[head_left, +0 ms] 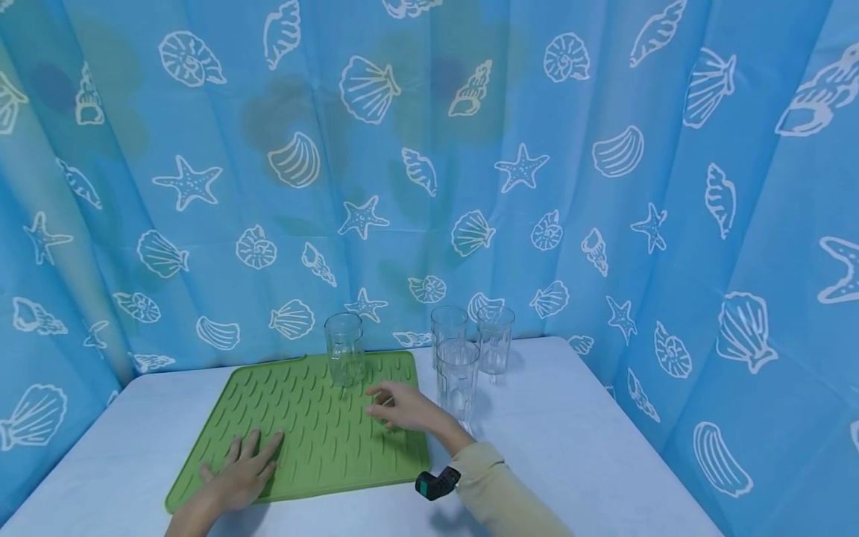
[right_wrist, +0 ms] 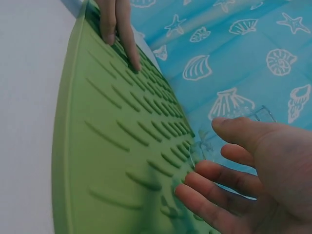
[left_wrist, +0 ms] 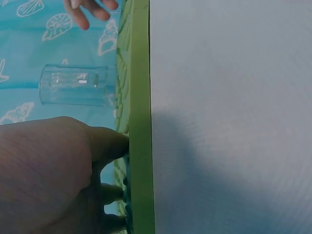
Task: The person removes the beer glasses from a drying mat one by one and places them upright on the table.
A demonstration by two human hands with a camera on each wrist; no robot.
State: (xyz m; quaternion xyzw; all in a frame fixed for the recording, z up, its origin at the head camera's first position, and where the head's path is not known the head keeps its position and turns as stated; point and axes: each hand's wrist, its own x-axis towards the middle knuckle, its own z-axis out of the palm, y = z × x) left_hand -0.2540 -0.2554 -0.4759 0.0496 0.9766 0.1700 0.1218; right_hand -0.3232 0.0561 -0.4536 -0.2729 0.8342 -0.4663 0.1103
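Observation:
A green ridged drying mat [head_left: 322, 455] lies flat on the table. My left hand [head_left: 238, 477] rests on its near left part, fingers spread and fingertips touching the ridges. Over the mat's right side hovers my right hand [head_left: 403, 406], its fingers loosely bent and nothing between them. One clear drinking glass [head_left: 345, 350] stands upright at the back of the mat, just beyond the right hand. In the right wrist view that glass is partly hidden behind the right hand [right_wrist: 278, 165]. The left wrist view shows the left thumb [left_wrist: 109, 141] at the mat's edge.
Beside the mat's right edge stand three more clear glasses: a front one [head_left: 458, 384], a back left one [head_left: 448, 322] and a back right one [head_left: 495, 339]. The right forearm passes close to the front glass. A blue shell-print curtain [head_left: 429, 194] borders the white table [head_left: 570, 447].

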